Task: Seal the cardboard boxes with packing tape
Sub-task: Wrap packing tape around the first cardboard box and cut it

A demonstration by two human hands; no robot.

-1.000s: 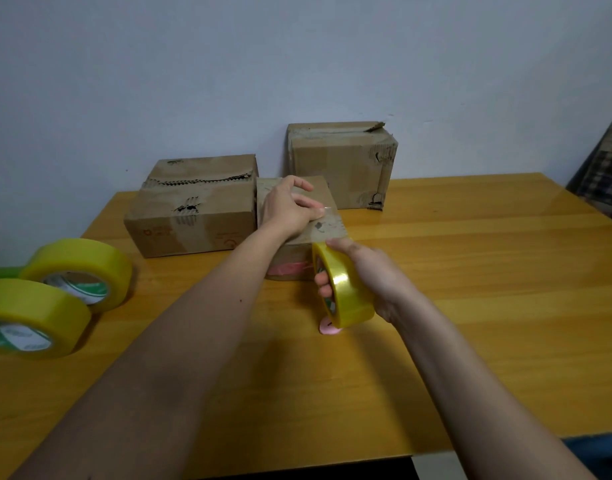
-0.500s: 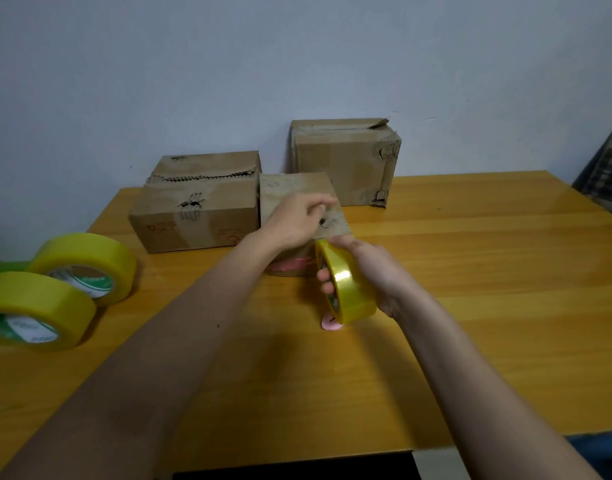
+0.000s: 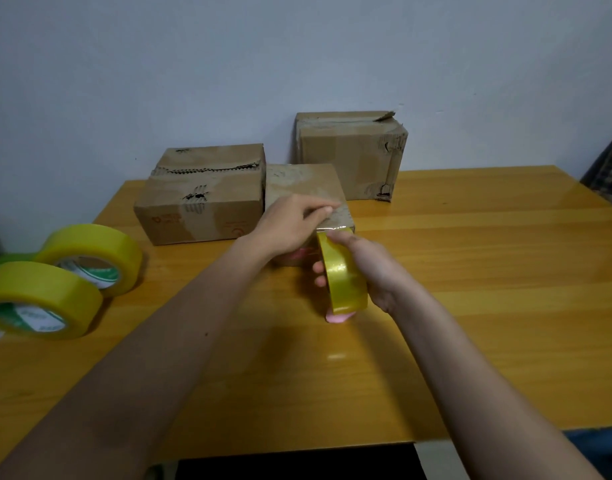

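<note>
My right hand (image 3: 370, 268) held the tape roll (image 3: 344, 271) at six o'clock of the small box (image 3: 304, 183), my left hand (image 3: 290, 225) pressed the tape flat with loose fingers, and I feared a hard pull could slide the box and wrinkle the tape.

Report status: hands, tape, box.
Right hand grips tape roll at middle box front edge. Left hand presses tape on top. Nothing in the way.

The left grip (image 3: 290, 226) covers most of the small box's (image 3: 302, 181) near top, and the front face is mostly behind both arms. A pink thing (image 3: 337, 317) pokes out under the held tape roll (image 3: 344, 271), can't tell what. The nearest roll (image 3: 38, 299) at the counter's (image 3: 470, 271) left edge is cut off by the frame.
</note>
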